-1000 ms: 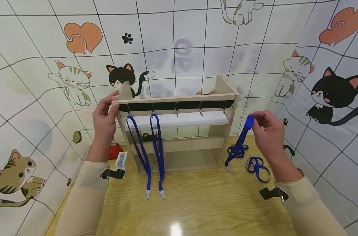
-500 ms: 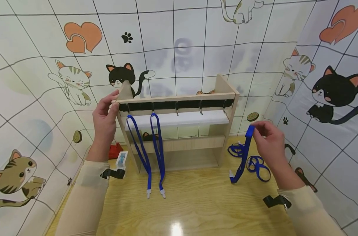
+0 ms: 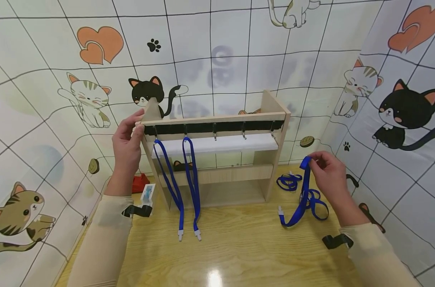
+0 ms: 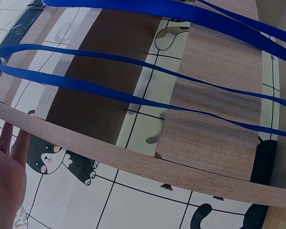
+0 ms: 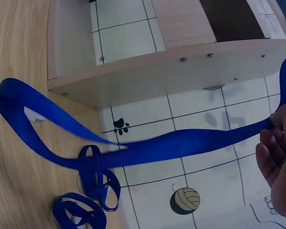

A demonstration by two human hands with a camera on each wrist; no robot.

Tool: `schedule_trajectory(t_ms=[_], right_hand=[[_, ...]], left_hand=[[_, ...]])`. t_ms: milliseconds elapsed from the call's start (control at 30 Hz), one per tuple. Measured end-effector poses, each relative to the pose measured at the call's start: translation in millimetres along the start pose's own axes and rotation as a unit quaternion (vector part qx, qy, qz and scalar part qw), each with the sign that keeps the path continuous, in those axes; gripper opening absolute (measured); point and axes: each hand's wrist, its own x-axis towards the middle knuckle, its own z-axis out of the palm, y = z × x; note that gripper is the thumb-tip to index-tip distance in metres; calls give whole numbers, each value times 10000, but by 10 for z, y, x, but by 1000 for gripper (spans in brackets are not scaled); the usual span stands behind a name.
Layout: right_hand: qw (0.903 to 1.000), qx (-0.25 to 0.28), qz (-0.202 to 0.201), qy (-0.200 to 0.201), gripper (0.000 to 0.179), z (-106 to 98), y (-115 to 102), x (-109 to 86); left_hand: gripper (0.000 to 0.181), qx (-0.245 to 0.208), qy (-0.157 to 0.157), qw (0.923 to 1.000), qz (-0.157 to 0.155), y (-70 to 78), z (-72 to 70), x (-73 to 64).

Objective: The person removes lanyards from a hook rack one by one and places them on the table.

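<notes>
My left hand [image 3: 127, 137] holds the upper left corner of a wooden rack [image 3: 221, 175], thumb in front and fingers at the side; its fingers also show in the left wrist view. My right hand [image 3: 328, 173] pinches the top of a blue lanyard [image 3: 302, 199], whose strap sags toward the table with its white clip low on the left. In the right wrist view a small loop stands above the pinch. Two blue lanyards, one on the left [image 3: 170, 183] and another beside it [image 3: 192, 179], hang from the rack's two leftmost hooks, white clips downward.
Three more hooks, including the middle hook [image 3: 215, 133], line the black strip with nothing on them. Coiled blue lanyards, one near the rack [image 3: 288, 183] and another farther right [image 3: 321, 207], lie on the wooden table [image 3: 239, 247]. A red object [image 3: 140, 183] and a small white box [image 3: 147, 194] sit left.
My right hand has moved down and slightly right with its lanyard, which has come apart from the coil near the rack and now sags in a curve. The left hand stays on the rack.
</notes>
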Motion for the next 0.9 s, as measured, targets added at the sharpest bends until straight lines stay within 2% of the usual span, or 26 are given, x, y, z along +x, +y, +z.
schedule_trajectory(t_ms=[233,600,767,900], right_hand=[[9986,38,299,-439,16,130,111,-34],[9941,446,86,-987,11,328,46,-158],[9883,723,120,-1340,13,402,23,-247],[9796,1128,230,-1645,12,456,-7,-319]], left_hand=[[29,-42,-18,10000,13,-12,-6,-2],[28,-119,-10,9999,18,-9,1,1],[28,-92,21,10000,15,-3,5,4],[28,-116,25,9999,5,-3,5,1]])
